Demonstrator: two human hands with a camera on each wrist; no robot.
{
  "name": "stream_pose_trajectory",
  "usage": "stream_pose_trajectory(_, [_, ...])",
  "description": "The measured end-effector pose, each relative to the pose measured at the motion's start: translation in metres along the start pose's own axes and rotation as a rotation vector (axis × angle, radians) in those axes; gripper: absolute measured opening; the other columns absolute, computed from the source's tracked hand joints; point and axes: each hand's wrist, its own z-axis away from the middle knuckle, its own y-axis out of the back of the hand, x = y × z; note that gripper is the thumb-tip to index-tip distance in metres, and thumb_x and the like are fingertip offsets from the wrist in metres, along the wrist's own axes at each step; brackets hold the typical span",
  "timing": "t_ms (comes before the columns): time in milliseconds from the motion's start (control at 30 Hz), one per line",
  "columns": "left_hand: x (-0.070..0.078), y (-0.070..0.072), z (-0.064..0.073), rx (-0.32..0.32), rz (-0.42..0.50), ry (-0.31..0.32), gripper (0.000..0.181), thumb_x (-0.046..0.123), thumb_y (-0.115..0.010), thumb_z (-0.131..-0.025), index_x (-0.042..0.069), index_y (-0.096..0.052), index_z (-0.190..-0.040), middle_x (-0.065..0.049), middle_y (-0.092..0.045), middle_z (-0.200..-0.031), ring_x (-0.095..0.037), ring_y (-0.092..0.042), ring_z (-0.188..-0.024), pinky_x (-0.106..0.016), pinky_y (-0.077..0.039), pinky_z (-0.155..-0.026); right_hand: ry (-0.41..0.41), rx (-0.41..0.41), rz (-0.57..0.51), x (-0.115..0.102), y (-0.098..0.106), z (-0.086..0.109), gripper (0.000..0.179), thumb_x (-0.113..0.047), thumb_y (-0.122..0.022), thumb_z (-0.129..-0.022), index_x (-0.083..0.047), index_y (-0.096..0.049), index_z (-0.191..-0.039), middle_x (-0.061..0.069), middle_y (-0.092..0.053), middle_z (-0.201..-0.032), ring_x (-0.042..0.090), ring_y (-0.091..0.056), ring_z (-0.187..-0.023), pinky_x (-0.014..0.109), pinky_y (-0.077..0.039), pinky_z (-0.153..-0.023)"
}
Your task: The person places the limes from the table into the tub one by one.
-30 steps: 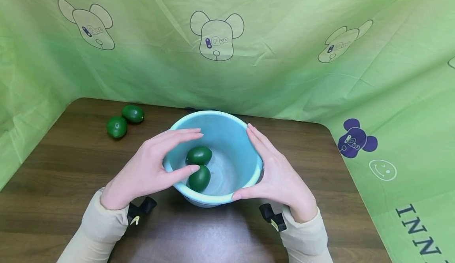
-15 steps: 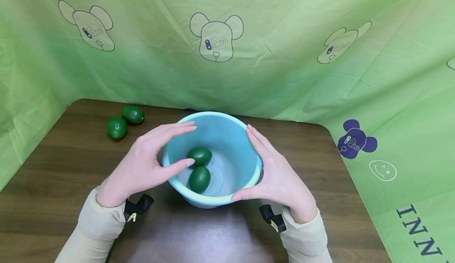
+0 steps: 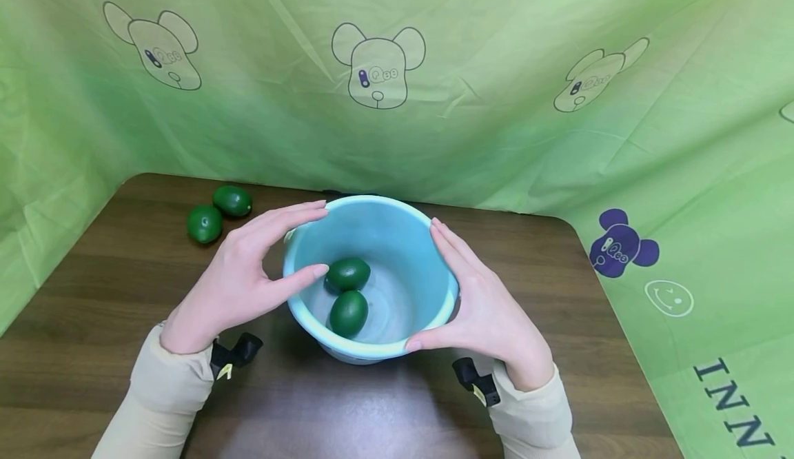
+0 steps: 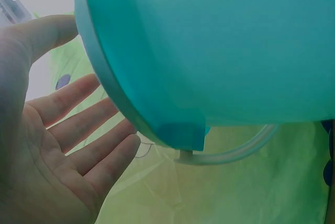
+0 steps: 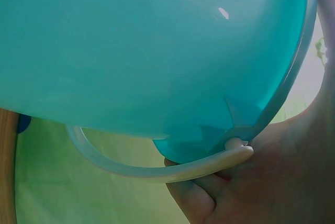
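A light blue bucket point(image 3: 409, 266) stands upright in the middle of the table. Inside, on its left, lie two dark green avocado-like fruits, one farther back point(image 3: 349, 273) and one nearer point(image 3: 349, 313). My right hand point(image 3: 486, 300) holds the bucket's right side, thumb on the near rim and fingers along the outer wall. At the left rim my left hand point(image 3: 238, 269) hovers with fingers and thumb spread and nothing in its grasp. The left wrist view shows its palm point(image 4: 57, 166) facing the bucket. Under the rim in the right wrist view hangs a pale handle point(image 5: 167, 172).
Two more green fruits, one nearer point(image 3: 204, 224) and one farther point(image 3: 232, 200), sit at the table's back left. The brown wooden table point(image 3: 347, 411) has rounded back corners. A green printed cloth point(image 3: 471, 128) hangs behind and beside it.
My left hand has drawn back to the left and slightly away, so its thumb and fingers reach less far over the bucket. The right hand and bucket stay put.
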Motion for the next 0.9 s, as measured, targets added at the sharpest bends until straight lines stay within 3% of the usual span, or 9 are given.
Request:
stream_pose_trajectory(600, [-0.011,0.009,0.003,0.007,-0.051,0.075,0.07,0.017,-0.086,-0.082,0.016,-0.057,-0.146,0.004,-0.053,-0.149,-0.016,-0.049,-0.136,-0.034,-0.039,-0.111,-0.007,-0.002,-0.005,0.0,0.0,0.001,0.141,-0.073,-0.089,-0.052,-0.023,-0.02,-0.164,-0.015,-0.014,-0.167,0.014,-0.026,-0.148,0.05,-0.039,-0.109])
stream_pose_trajectory(900, [-0.013,0.012,0.004,0.034,-0.074,0.087,0.071,0.013,-0.088,-0.079,0.016,-0.059,-0.144,0.001,-0.055,-0.147,-0.021,-0.05,-0.135,-0.033,-0.039,-0.111,-0.009,-0.001,-0.009,0.0,0.0,0.001,0.141,-0.073,-0.089,-0.052,-0.022,-0.021,-0.164,-0.015,-0.014,-0.167,0.014,-0.026,-0.148,0.049,-0.038,-0.11])
